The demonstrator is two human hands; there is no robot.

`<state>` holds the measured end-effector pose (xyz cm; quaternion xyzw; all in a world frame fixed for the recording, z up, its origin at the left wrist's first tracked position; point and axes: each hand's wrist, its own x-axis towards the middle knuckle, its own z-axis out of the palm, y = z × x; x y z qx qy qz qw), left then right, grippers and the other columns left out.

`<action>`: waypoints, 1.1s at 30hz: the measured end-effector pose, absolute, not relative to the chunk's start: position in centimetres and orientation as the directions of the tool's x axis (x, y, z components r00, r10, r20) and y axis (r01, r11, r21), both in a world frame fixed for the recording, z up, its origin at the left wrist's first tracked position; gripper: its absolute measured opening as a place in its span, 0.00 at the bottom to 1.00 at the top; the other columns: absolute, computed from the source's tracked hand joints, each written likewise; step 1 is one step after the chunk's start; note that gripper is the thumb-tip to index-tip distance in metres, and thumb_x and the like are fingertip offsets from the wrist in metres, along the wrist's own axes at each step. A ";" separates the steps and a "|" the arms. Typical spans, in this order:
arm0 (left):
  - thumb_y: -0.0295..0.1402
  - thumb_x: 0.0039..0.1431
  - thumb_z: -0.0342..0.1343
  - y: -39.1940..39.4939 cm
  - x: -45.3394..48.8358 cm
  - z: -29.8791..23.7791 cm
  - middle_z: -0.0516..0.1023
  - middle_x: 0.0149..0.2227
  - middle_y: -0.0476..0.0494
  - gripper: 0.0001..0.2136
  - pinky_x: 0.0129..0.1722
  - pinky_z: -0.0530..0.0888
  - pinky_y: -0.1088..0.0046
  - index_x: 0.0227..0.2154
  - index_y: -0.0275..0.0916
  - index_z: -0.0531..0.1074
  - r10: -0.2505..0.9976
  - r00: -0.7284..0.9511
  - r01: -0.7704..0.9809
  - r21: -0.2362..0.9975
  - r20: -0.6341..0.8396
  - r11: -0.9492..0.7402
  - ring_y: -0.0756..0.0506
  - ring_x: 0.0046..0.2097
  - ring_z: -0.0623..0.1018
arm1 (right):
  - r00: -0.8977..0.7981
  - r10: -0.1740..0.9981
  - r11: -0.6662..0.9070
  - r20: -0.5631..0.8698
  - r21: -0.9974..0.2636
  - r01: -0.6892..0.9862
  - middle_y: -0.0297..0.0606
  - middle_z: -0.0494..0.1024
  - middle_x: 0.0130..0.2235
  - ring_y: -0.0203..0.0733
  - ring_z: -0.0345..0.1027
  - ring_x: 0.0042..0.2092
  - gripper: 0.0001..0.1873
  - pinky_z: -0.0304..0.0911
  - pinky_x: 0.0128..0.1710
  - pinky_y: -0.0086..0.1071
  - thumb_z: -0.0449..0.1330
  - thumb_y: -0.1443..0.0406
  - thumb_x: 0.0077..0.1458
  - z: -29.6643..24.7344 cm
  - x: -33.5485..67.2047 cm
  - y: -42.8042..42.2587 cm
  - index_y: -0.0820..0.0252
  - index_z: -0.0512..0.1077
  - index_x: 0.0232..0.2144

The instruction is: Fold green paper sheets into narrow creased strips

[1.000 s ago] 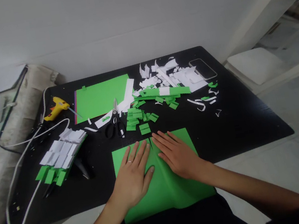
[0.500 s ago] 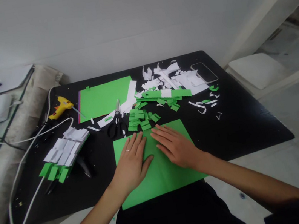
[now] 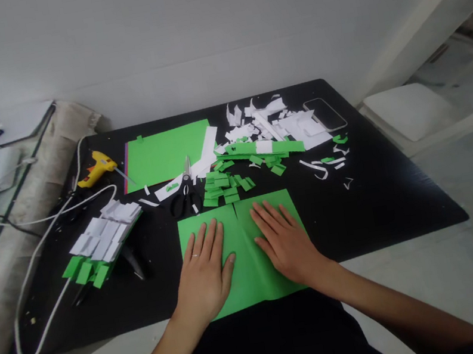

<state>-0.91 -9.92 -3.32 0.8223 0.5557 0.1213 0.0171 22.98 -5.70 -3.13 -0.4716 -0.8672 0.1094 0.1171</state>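
Note:
A green sheet of paper [image 3: 252, 271] lies at the front edge of the black table, with a line down its middle that shows a dark gap at the top. My left hand [image 3: 204, 270] rests flat on its left half, fingers spread. On the right half lies my right hand [image 3: 286, 241], also flat with the fingers apart. Just beyond the paper's far edge sit small folded green paper pieces [image 3: 220, 186]. Black-handled scissors [image 3: 185, 193] lie beside those pieces, blades pointing away from me.
On the left are a yellow glue gun [image 3: 99, 167], its white cord [image 3: 21, 315], and a white-and-green block of folded paper [image 3: 103, 235]. Farther back lie a green stack of sheets [image 3: 164, 153], green strips [image 3: 259, 148], white scraps [image 3: 266, 123] and a phone [image 3: 324, 114].
Both hands have moved apart and slightly toward me, the left one leftward and the right one rightward. A dark gap now shows at the top middle of the green paper.

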 end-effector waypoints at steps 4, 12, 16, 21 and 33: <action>0.42 0.74 0.47 -9.9 -0.8 -3.4 0.57 0.74 0.38 0.34 0.70 0.61 0.43 0.76 0.40 0.41 0.918 0.346 0.907 0.180 0.196 -0.380 0.31 0.73 0.59 | -0.527 0.844 0.531 0.100 -0.303 0.792 0.43 0.52 0.75 0.53 0.42 0.76 0.33 0.49 0.73 0.59 0.45 0.58 0.75 -3.2 22.9 -5.8 0.58 0.43 0.76; 0.42 0.73 0.48 -9.9 -1.0 -3.4 0.56 0.74 0.37 0.36 0.70 0.62 0.44 0.76 0.39 0.38 0.910 0.369 0.908 0.137 0.189 -0.397 0.32 0.73 0.60 | -0.536 0.839 0.538 0.090 -0.278 0.796 0.44 0.52 0.75 0.53 0.42 0.76 0.32 0.48 0.73 0.59 0.45 0.58 0.75 -3.2 23.1 -5.7 0.62 0.49 0.75; 0.42 0.74 0.48 -10.1 -0.9 -3.3 0.56 0.74 0.38 0.37 0.69 0.63 0.44 0.76 0.41 0.36 0.915 0.353 0.912 0.146 0.195 -0.383 0.31 0.73 0.60 | -0.531 0.840 0.539 0.110 -0.288 0.792 0.44 0.53 0.75 0.54 0.44 0.76 0.33 0.48 0.73 0.60 0.45 0.59 0.75 -3.2 23.1 -5.8 0.59 0.45 0.75; 0.42 0.74 0.48 -10.1 -0.9 -3.3 0.56 0.74 0.38 0.37 0.69 0.62 0.45 0.76 0.40 0.36 0.915 0.356 0.912 0.140 0.188 -0.384 0.32 0.73 0.60 | -0.532 0.838 0.542 0.120 -0.295 0.787 0.43 0.52 0.75 0.54 0.43 0.76 0.34 0.48 0.73 0.60 0.45 0.58 0.75 -3.3 23.1 -5.8 0.57 0.41 0.76; 0.42 0.74 0.47 -10.3 -1.3 -3.2 0.57 0.74 0.35 0.36 0.69 0.62 0.44 0.76 0.39 0.38 0.921 0.335 0.923 0.124 0.201 -0.363 0.31 0.73 0.59 | -0.511 0.855 0.514 0.088 -0.273 0.813 0.42 0.50 0.75 0.53 0.40 0.76 0.33 0.48 0.73 0.60 0.43 0.57 0.75 -3.6 23.8 -5.8 0.59 0.44 0.76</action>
